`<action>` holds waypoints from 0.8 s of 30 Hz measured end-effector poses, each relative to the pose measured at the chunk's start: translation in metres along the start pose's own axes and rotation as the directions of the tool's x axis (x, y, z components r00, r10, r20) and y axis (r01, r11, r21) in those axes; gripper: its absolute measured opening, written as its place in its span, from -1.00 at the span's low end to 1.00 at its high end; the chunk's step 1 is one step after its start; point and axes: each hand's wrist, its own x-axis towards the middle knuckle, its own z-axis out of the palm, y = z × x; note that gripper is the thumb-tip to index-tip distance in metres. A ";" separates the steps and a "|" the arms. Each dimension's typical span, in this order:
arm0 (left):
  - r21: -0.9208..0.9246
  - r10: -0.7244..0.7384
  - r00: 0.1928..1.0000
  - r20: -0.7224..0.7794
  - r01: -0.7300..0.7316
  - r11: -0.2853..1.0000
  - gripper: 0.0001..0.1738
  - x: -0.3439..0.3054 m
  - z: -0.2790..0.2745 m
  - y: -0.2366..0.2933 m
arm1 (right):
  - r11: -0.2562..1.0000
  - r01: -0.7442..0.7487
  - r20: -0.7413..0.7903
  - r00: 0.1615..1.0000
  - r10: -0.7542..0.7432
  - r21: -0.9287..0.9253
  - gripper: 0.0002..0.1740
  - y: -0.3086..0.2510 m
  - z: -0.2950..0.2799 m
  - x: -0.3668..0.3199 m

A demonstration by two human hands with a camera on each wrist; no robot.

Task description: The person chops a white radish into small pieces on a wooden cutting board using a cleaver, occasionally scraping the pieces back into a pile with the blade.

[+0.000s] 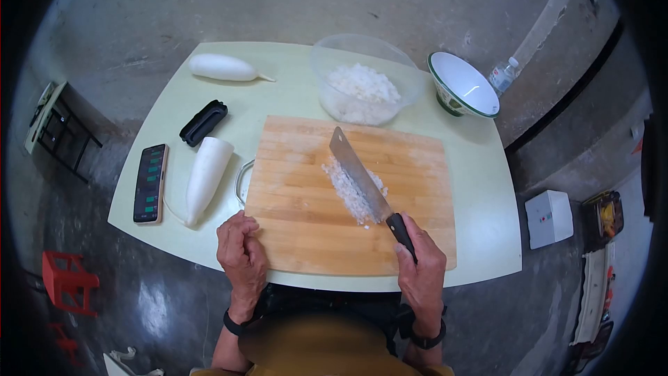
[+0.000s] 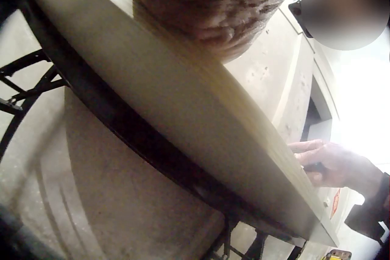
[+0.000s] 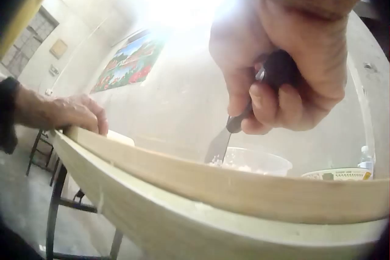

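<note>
In the head view my right hand (image 1: pixel 422 259) grips the black handle of a cleaver (image 1: pixel 363 177). The blade lies across a heap of finely chopped white bits (image 1: pixel 346 193), which look like radish, on a wooden cutting board (image 1: pixel 292 230). From the right wrist view, the fingers wrap the handle and the blade slants down to the board. My left hand (image 1: pixel 242 251) rests at the board's near left corner, fingers loosely bent, holding nothing. A clear plastic bowl (image 1: pixel 327 52) with more white chopped pieces stands behind the board.
Two whole white radishes lie on the table, one (image 1: pixel 209 177) left of the board, another (image 1: pixel 223 67) at the back. Near them are a phone (image 1: pixel 149 184) and a black case (image 1: pixel 203 123). A green-rimmed bowl (image 1: pixel 463 83) and plastic bottle (image 1: pixel 504 75) stand back right.
</note>
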 end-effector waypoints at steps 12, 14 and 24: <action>-0.013 0.000 1.000 0.014 0.000 1.000 -0.63 -0.001 0.001 -0.001 | 0.999 0.031 -0.049 0.998 -0.029 0.040 -0.43 -0.007 -0.004 -0.007; -0.018 0.017 1.000 0.001 -0.017 1.000 -0.63 -0.001 0.001 -0.002 | 0.998 0.032 -0.059 0.998 -0.029 0.049 -0.43 -0.008 -0.004 -0.014; -0.005 0.009 1.000 -0.009 -0.009 1.000 -0.61 -0.003 0.001 -0.002 | 0.996 0.033 -0.059 0.998 -0.027 0.089 -0.43 -0.002 0.005 -0.018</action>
